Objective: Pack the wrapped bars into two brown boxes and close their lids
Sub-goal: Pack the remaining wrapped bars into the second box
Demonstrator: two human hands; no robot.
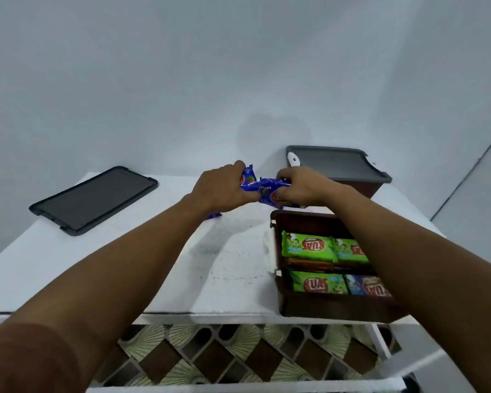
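- Wrapped bars, blue ones [270, 191], are in both hands near the back edge of the white table [153, 265], approx mid-width, just left of the boxes.
- L hand [219, 191] grips one blue bar, fingers curled over its top. R hand [301, 188] pinches another. The hands are close together and the two wrappers touch or overlap.
- One more blue wrapper [214, 215] peeks out beside the L wrist, on the table; mostly hidden.
- Far brown box [360, 188], back right corner of the table: grey lid [335, 163] on it, looks closed. Contents not visible. Judged: box 1 done.
- Near brown box [338, 307], front right edge: open, no lid. Holds green bars [309, 246] in two rows plus one blue bar [366, 285]. R forearm covers its right side, so can't tell how full it is.
- Spare grey lid [94, 199] lies flat near the back left corner, well apart from the open box.
- Judged progress: past halfway. Left to do: put the blue bars in hand, and the loose one, into the near box, then fetch the spare lid and close it.
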